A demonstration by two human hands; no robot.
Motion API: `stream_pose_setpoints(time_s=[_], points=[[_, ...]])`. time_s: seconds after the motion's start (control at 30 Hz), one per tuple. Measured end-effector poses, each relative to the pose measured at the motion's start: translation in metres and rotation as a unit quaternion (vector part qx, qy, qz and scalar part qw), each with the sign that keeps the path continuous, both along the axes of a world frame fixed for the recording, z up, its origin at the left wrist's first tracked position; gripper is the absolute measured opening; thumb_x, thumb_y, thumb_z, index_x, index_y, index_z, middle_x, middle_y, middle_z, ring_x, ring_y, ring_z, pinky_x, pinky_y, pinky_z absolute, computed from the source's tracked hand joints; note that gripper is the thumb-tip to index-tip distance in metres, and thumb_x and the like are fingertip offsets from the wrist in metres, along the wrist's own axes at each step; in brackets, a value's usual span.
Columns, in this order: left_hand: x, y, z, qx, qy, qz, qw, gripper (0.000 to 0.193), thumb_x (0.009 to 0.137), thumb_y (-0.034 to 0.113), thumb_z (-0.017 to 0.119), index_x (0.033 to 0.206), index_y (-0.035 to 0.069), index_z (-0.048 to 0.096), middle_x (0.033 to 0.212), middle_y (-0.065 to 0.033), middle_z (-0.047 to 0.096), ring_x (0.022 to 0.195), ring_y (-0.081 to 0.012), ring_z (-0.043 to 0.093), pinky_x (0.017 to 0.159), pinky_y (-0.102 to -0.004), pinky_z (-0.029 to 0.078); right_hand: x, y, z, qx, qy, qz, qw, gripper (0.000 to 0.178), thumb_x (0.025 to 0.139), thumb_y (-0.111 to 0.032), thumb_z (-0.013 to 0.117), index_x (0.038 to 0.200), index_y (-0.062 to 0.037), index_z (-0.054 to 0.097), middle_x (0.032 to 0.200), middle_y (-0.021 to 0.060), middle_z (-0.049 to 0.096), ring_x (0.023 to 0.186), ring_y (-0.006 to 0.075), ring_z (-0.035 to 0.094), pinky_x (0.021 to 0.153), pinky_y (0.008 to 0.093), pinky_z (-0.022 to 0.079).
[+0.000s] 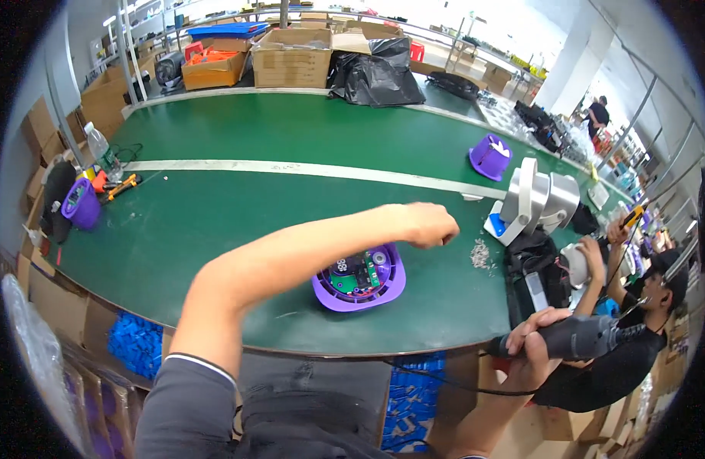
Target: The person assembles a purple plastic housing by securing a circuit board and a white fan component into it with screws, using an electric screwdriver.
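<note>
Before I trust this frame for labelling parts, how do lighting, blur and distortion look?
Head view: even overhead light, soft shadows only; strong fisheye bends the green table edges and blackens the corners; the upper right is washed out by glare; the left hand is slightly motion-blurred, while the purple housing and the right hand on the dark power screwdriver stay fairly sharp.

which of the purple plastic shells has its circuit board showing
The purple shell under the left forearm, nearest the table's front edge: its green board faces up. The far-right shell and far-left shell show none.

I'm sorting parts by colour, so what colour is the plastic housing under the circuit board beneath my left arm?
Purple housing, seen best in the head view.
</note>
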State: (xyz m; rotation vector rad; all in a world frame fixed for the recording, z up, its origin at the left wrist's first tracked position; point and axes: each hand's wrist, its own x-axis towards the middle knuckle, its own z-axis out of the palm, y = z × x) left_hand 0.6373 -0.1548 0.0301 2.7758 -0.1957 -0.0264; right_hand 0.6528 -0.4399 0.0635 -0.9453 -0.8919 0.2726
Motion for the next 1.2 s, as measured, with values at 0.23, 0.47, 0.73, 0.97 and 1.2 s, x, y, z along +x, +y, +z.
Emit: stream_pose_setpoints(time_s=[0.23, 0.47, 0.73, 0.97, 1.2], points=[[0.008, 0.022, 0.013, -0.075, 0.028, -0.01, 0.997, 0.049, 0.069, 0.001, 0.048, 0.117, 0.009, 0.053, 0.105, -0.0178, 0.06, 0.094, -0.0317, 0.059, 0.082, -0.0402, 0.047, -0.001, -0.022, -0.002, -0.047, -0.037, -0.023, 0.998, 0.032, 0.074, 0.002, 0.06, 0.097, -0.0028, 0.039, 0.075, 0.0123, 0.047, 0.051, 0.0169, 0.049, 0.05, 0.0293, 0.047], [-0.13, 0.03, 0.039, 0.082, 0.196, -0.024, 0.977, 0.082, 0.064, -0.001, 0.058, 0.138, 0.015, 0.028, 0.143, -0.014, 0.025, 0.132, -0.0353, 0.022, 0.106, -0.0501, 0.026, 0.0, 0.005, -0.008, -0.075, 0.003, 0.028, 0.997, 0.032, 0.073, 0.002, 0.062, 0.096, -0.0031, 0.04, 0.076, 0.0113, 0.048, 0.052, 0.0164, 0.049, 0.05, 0.0279, 0.047], [-0.146, 0.007, 0.025, 0.252, 0.11, -0.043, 0.961, 0.07, 0.073, 0.011, 0.063, 0.134, 0.017, 0.031, 0.138, -0.0103, 0.034, 0.124, -0.029, 0.038, 0.096, -0.0571, 0.034, -0.025, 0.04, -0.004, -0.061, 0.037, 0.062, 0.996, 0.034, 0.067, 0.001, 0.066, 0.093, -0.0018, 0.043, 0.073, 0.011, 0.049, 0.051, 0.0153, 0.048, 0.044, 0.0251, 0.044], [-0.151, 0.011, 0.015, 0.322, 0.031, -0.124, 0.938, 0.064, 0.074, 0.02, 0.062, 0.13, 0.009, 0.035, 0.124, -0.0198, 0.046, 0.105, -0.0304, 0.053, 0.085, -0.0469, 0.044, -0.026, 0.04, -0.006, -0.071, 0.022, 0.052, 0.996, 0.032, 0.071, -0.003, 0.066, 0.093, -0.0015, 0.043, 0.073, 0.0103, 0.048, 0.051, 0.015, 0.048, 0.048, 0.0252, 0.044], [-0.161, 0.018, 0.026, 0.237, 0.01, -0.086, 0.968, 0.061, 0.071, 0.026, 0.058, 0.124, 0.002, 0.04, 0.09, -0.0153, 0.057, 0.08, -0.0291, 0.058, 0.068, -0.0393, 0.049, -0.017, 0.037, -0.009, -0.113, -0.015, 0.03, 0.993, 0.032, 0.074, -0.009, 0.065, 0.095, -0.0019, 0.042, 0.076, 0.0096, 0.047, 0.05, 0.0148, 0.047, 0.049, 0.027, 0.045]])
